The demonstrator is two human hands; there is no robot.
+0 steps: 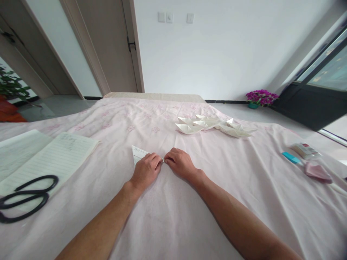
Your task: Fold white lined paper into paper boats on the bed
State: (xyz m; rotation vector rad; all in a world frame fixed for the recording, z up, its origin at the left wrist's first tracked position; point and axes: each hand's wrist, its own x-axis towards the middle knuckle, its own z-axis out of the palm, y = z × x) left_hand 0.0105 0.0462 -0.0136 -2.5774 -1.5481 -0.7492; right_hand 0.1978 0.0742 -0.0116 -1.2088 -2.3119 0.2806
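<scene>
A folded piece of lined paper [138, 153] with handwriting lies on the pink cloth, its pointed corner showing to the left. My left hand [148, 168] rests over it, fingers closed on the paper. Close by on the right, my right hand [180, 162] pinches the paper's small right tip between thumb and fingers. Both hands nearly meet there, and they hide most of the sheet. Beyond them stand several folded paper boats [189, 128], grouped together on the cloth.
At left, black-handled scissors [35, 193] lie on an open lined notebook [73, 150]. On the right are a clear packet [306, 151], a blue item [291, 157] and a pink item [317, 171]. The patterned pink cloth [173, 224] covers the surface, wrinkled in places.
</scene>
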